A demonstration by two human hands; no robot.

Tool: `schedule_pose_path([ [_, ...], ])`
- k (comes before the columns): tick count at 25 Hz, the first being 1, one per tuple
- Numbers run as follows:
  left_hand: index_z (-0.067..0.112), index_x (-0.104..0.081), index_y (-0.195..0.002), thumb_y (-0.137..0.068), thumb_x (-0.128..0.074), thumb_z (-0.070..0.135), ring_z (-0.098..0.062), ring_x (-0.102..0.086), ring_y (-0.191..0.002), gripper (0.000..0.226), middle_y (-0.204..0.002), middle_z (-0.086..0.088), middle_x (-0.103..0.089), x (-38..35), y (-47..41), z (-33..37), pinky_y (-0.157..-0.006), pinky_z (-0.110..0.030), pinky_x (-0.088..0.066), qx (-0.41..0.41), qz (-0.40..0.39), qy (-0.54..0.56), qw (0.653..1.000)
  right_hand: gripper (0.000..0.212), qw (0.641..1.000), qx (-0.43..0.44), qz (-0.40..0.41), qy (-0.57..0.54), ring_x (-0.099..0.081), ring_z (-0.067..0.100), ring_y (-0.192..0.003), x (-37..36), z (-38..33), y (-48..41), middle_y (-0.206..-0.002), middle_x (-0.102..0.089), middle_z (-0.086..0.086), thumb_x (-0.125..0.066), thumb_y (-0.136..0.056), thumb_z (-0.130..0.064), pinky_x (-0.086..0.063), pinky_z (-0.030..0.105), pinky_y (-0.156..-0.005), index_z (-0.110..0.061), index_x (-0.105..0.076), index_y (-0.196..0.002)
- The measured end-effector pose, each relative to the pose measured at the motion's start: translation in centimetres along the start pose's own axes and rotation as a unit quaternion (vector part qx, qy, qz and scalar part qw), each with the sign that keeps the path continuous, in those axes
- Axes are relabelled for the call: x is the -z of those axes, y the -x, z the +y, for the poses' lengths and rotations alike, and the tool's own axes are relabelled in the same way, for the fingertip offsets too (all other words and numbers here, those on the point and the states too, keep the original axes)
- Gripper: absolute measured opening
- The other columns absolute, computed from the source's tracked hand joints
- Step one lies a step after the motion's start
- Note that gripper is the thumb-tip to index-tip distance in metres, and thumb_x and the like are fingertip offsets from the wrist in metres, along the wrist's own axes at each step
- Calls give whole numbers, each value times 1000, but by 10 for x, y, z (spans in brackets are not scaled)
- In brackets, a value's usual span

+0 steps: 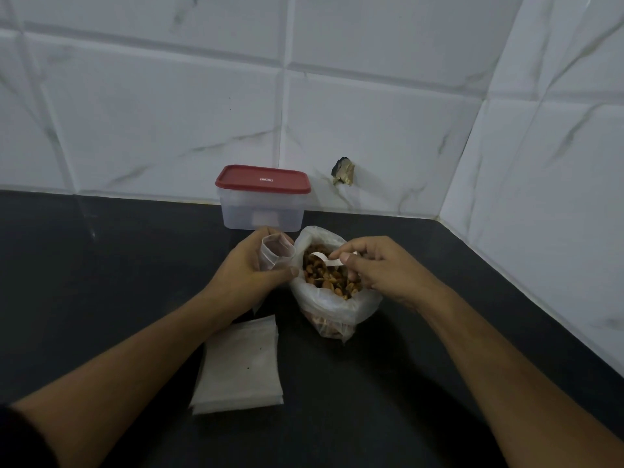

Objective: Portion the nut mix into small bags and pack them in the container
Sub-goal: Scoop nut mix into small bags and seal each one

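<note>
While the flat stack of small translucent plastic bags lies nearest, just below the left forearm on the dark countertop, those bags look thin, limp and slippery, likely to cling together; one is best peeled off by a corner. Above it, the left hand is curled around one small clear bag, fingers and thumb pinching its sides so the mouth stays open and faces up. Just right of that hand, touching it or nearly so, stands the large soft clear plastic bag of brown nut mix, its rim rolled down. It probably sags and tips easily, so steadying it by the rolled rim seems wise. The right hand is closed over its mouth, fingertips gripping a small white scoop dipped among the nuts. Loose nuts are light, hard and apt to roll if spilled. Beyond both hands, against the white tiled wall, sits the clear rectangular plastic container with a red lid; the lid is on, so it stands in the way of packing.
</note>
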State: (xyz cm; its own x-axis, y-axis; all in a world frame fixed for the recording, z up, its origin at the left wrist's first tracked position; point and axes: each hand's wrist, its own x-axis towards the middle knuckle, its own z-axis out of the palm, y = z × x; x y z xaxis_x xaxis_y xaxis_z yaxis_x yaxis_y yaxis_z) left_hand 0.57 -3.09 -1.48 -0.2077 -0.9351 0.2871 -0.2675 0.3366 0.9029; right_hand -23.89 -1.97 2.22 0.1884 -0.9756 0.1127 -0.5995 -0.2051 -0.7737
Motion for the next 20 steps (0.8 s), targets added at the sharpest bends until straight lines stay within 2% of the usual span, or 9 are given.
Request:
schedule_pose_path([
  [2,29,-66,-114,-85,-81,16,-10,-66,-110,36,-115,9,-69,0,0,0,-101,-47,-56,0,1,-1,1000,22,1000,-11,6,-16,-49,-4,-49,-2,-2,0,-68,-60,-5,-55,-107,-25,-39,14,-55,-25,-77,-109],
  [5,29,-66,-112,-84,-82,16,-10,-67,-108,35,-114,9,-70,0,1,0,-100,-47,-57,-4,3,1,1000,26,991,-72,24,-110,-39,1,-42,1,-3,-1,-64,-55,-1,-51,-107,-16,-31,14,-42,-13,-77,-105],
  [8,29,-67,-112,-84,-81,15,-10,-68,-108,34,-113,9,-70,-1,1,0,-100,-48,-57,-5,2,7,1000,30,977,-125,34,-170,-35,5,-42,3,0,-1,-61,-53,-1,-48,-105,-10,-26,17,-38,-9,-78,-103],
  [15,28,-66,-116,-88,-78,16,-11,-69,-108,33,-113,8,-72,0,0,-1,-99,-48,-58,-7,-3,29,1000,28,935,-181,52,-300,-32,5,-42,10,11,-6,-64,-52,-2,-46,-106,-10,-22,17,-33,-5,-72,-115],
  [20,28,-66,-120,-87,-79,25,-12,-70,-109,35,-116,6,-71,0,0,0,-98,-46,-59,2,-8,48,999,28,958,-167,48,-226,-32,5,-41,6,7,-3,-64,-53,-1,-47,-106,-12,-23,17,-33,-8,-75,-110],
])
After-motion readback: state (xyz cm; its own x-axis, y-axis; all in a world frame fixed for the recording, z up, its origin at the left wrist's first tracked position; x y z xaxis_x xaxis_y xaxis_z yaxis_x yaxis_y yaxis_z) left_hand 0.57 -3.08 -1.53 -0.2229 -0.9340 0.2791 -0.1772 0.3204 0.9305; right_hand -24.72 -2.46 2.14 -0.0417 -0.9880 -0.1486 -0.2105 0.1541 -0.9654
